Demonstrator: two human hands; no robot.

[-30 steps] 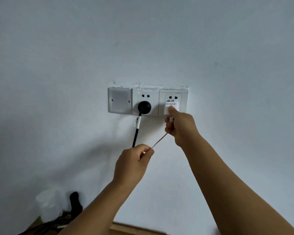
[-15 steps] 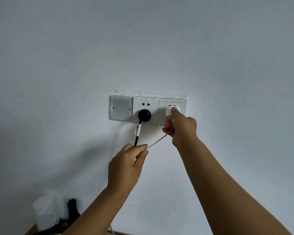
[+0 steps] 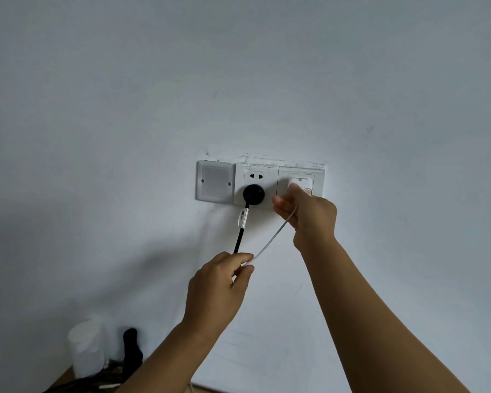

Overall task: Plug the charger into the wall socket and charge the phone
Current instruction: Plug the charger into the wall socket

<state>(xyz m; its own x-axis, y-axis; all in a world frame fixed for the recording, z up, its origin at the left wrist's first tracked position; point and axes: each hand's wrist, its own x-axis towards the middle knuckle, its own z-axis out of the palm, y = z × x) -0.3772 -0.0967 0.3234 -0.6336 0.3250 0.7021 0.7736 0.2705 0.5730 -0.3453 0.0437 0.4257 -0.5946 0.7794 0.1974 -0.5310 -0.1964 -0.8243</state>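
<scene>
Right hand (image 3: 312,214) grips white charger (image 3: 302,185) pressed against right wall socket (image 3: 319,177), apparently seating. Left hand (image 3: 219,287) pinches its cable (image 3: 270,242). Phone not visible; connecting it remains.

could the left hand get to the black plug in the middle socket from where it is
Probably yes: the left hand is just below the black plug with bare wall between, but it is pinching the white cable.

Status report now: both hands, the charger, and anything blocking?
Right hand on charger, at the right socket. Left hand pinching cable. Black plug in next socket, not blocking.
</scene>
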